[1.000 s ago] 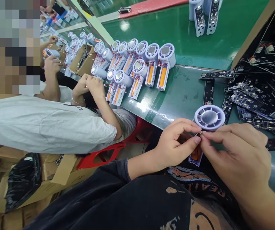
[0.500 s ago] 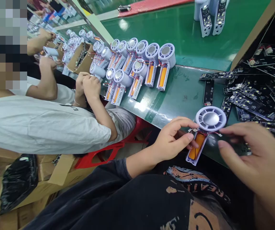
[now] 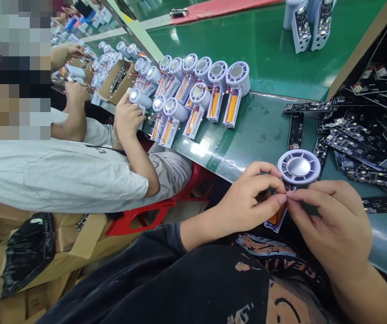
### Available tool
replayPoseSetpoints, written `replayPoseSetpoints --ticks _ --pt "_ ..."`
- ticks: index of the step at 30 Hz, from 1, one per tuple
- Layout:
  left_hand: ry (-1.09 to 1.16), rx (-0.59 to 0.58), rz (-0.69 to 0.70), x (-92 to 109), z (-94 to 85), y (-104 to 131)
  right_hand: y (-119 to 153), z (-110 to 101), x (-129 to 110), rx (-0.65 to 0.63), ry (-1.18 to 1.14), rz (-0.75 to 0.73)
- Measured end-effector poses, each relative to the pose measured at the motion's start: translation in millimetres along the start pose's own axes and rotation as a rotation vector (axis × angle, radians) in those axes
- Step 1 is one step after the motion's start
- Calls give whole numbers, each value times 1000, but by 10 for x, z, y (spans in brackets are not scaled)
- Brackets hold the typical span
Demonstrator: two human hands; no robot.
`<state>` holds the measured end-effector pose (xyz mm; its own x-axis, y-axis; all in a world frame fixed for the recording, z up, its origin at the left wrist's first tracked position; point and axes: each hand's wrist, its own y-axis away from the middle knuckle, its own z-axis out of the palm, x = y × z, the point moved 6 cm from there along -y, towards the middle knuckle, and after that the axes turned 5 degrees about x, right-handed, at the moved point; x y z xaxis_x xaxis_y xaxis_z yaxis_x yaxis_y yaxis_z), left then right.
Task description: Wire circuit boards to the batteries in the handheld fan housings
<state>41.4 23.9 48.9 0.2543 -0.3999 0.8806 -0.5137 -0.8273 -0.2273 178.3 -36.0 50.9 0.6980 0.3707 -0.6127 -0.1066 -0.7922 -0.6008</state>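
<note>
A pale purple fan unit (image 3: pixel 299 167) with a round grille and silver centre stands at the table's front edge, its open handle showing an orange battery (image 3: pixel 276 217). My left hand (image 3: pixel 252 193) is closed in a pinch at the left of the handle, just under the fan head. From the right, my right hand (image 3: pixel 331 220) pinches at the same spot, its fingertips meeting the left ones. Thin red wires show by the fingertips. What exactly each pinch holds is too small and hidden to make out.
Several fan units (image 3: pixel 237 74) stand in rows at the back left. Black circuit boards (image 3: pixel 358 139) are piled at the right beside a cardboard edge. A co-worker's hand (image 3: pixel 131 117) is at the left, above a red stool (image 3: pixel 142 218). More units stand farther back.
My right hand has moved left to the handle, and its open fingers have closed in a pinch. My left fingertips have also closed. The co-worker's hands have shifted around a fan unit.
</note>
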Motion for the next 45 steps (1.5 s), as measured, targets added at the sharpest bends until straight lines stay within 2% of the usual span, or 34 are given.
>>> replayPoseSetpoints --ticks 8,10,13,15,18,23,27,32,36,38,40,42,43,45 --pt "42 26 62 -36 -12 9 3 19 37 -9 -15 50" --pt "126 54 -20 -97 -4 41 -4 22 45 -9 -13 83" --pt "371 26 -220 -218 75 107 -21 3 29 25 10 76" --pt "459 16 -262 -239 107 127 -33 -11 -2 50 49 27" --pt "364 78 -174 -191 60 95 -45 -9 -53 56 101 -60" --pt "58 149 105 -12 -24 32 -29 -1 -96 37 156 -120" --pt "-24 166 179 45 -29 55 -13 -2 -95 -12 199 -121" --pt "55 136 147 33 -6 119 -99 -61 -25 -54 3 -32" --pt "-29 169 268 114 -34 125 -170 -31 93 -132 -69 134" --pt "-66 169 293 133 -50 102 -183 -36 140 -108 -29 171" --pt "-50 133 257 109 -57 74 -172 -78 176 -42 47 194" --pt "62 56 148 37 -47 69 -129 -131 189 10 98 226" --pt "132 10 74 -10 -32 83 -98 -135 179 -8 85 234" --pt "233 -89 -39 -77 14 141 -23 -78 116 -139 -16 219"
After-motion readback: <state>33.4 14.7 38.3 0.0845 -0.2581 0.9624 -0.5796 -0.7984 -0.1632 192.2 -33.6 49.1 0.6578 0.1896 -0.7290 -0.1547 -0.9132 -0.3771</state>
